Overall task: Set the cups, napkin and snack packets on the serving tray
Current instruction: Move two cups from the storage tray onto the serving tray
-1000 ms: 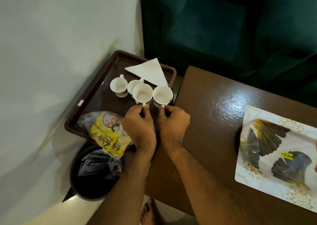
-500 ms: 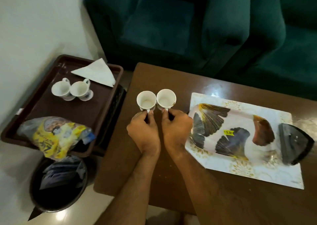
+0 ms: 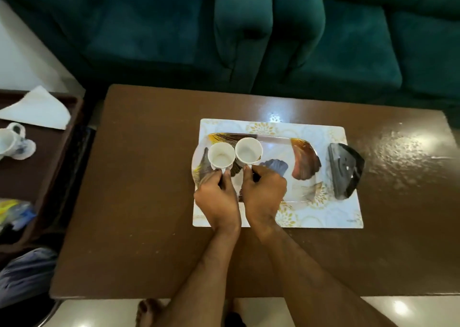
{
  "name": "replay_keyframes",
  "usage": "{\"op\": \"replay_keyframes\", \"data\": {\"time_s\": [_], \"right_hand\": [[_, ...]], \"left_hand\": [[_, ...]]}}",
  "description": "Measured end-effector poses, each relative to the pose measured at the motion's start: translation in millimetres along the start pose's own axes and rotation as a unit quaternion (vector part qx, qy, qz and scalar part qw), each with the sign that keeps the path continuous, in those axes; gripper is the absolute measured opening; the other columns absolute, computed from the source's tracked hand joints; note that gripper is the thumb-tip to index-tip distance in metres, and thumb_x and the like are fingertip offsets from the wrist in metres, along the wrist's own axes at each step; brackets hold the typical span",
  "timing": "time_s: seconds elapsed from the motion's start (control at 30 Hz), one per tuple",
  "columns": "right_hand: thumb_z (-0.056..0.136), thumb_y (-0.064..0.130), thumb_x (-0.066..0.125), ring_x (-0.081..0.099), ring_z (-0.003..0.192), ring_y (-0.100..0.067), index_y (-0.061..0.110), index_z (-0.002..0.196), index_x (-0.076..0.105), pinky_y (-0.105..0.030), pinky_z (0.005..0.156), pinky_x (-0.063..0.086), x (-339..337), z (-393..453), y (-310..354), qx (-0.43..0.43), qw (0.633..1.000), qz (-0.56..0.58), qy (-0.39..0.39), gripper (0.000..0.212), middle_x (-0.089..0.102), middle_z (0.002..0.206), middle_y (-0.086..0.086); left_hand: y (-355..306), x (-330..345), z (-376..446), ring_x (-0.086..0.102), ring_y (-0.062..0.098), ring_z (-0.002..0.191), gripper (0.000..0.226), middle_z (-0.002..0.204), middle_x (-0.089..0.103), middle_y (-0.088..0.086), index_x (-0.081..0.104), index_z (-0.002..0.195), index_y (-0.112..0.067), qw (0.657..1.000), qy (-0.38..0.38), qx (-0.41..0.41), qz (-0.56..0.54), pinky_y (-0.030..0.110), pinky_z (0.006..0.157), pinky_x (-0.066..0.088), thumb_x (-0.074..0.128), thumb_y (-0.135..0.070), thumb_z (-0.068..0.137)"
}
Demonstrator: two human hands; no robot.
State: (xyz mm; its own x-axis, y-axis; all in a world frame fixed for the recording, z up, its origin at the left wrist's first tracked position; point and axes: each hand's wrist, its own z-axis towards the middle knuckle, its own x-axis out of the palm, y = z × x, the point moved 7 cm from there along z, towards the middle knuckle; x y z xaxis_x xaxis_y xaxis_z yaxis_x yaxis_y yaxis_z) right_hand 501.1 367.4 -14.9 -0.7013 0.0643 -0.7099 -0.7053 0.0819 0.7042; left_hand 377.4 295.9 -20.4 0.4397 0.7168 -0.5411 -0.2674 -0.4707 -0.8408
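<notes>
Two white cups hang over the left end of the patterned serving tray. My left hand pinches the handle of the left cup. My right hand grips the handle of the right cup. Whether the cups touch the tray I cannot tell. The tray lies on a white floral placemat on the brown table. On the dark brown tray at the left edge lie a white napkin, another white cup and a yellow snack packet.
A black triangular holder rests on the placemat's right side. Green sofas stand behind the table. A bin with a dark bag sits on the floor at lower left, and my bare foot shows below the table's front edge.
Both hands lifted two cups off the dark brown tray and carried them right, across the table to the left end of the patterned tray. The view swung right with them.
</notes>
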Motion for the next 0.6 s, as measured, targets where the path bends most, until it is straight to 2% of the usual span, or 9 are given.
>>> {"op": "replay_keyframes", "data": {"time_s": [0.07,0.2,0.3,0.5,0.6], "right_hand": [[0.095,0.020,0.069,0.060,0.060,-0.023,0.008,0.079,0.077,-0.028,0.057,0.027,-11,4,-16,0.011,1.000,-0.012,-0.005,0.022,0.076,0.072,-0.010],[0.095,0.021,0.068,0.066,0.066,-0.025,0.008,0.083,0.078,-0.026,0.063,0.035,-24,5,-43,0.019,1.000,-0.016,0.001,0.020,0.076,0.076,-0.011],[0.096,0.022,0.068,0.059,0.060,-0.023,0.007,0.080,0.076,-0.027,0.061,0.033,-26,1,-61,0.031,0.999,-0.007,0.007,0.024,0.074,0.072,-0.011],[0.093,0.019,0.072,0.051,0.057,-0.019,0.006,0.079,0.076,-0.026,0.060,0.030,-32,-6,-82,0.060,0.998,-0.005,-0.009,0.020,0.074,0.071,-0.012],[0.092,0.019,0.073,0.056,0.059,-0.026,0.006,0.078,0.076,-0.027,0.060,0.030,-33,-6,-88,0.068,0.998,-0.012,-0.008,0.020,0.074,0.071,-0.013]], "left_hand": [[-2,13,-13,0.047,0.021,0.052,0.031,0.058,0.064,0.011,0.064,0.063,-0.004,1.000,0.009,0.004,0.009,0.024,0.056,0.019,0.073,-0.009,0.092],[3,29,-33,0.067,0.026,0.066,0.015,0.076,0.076,0.011,0.077,0.080,-0.002,1.000,0.023,0.008,0.021,0.023,0.063,0.035,0.073,-0.008,0.092],[6,36,-45,0.067,0.028,0.068,0.014,0.076,0.076,0.011,0.076,0.079,-0.001,0.999,0.031,0.011,0.021,0.020,0.064,0.032,0.074,-0.008,0.092],[11,39,-59,0.066,0.029,0.069,0.015,0.074,0.074,0.011,0.075,0.077,-0.001,0.999,0.032,0.011,0.017,0.033,0.066,0.047,0.074,-0.006,0.091],[13,40,-63,0.067,0.029,0.071,0.014,0.076,0.075,0.010,0.076,0.078,-0.001,0.999,0.033,0.008,0.021,0.035,0.067,0.049,0.075,-0.007,0.091]]}}
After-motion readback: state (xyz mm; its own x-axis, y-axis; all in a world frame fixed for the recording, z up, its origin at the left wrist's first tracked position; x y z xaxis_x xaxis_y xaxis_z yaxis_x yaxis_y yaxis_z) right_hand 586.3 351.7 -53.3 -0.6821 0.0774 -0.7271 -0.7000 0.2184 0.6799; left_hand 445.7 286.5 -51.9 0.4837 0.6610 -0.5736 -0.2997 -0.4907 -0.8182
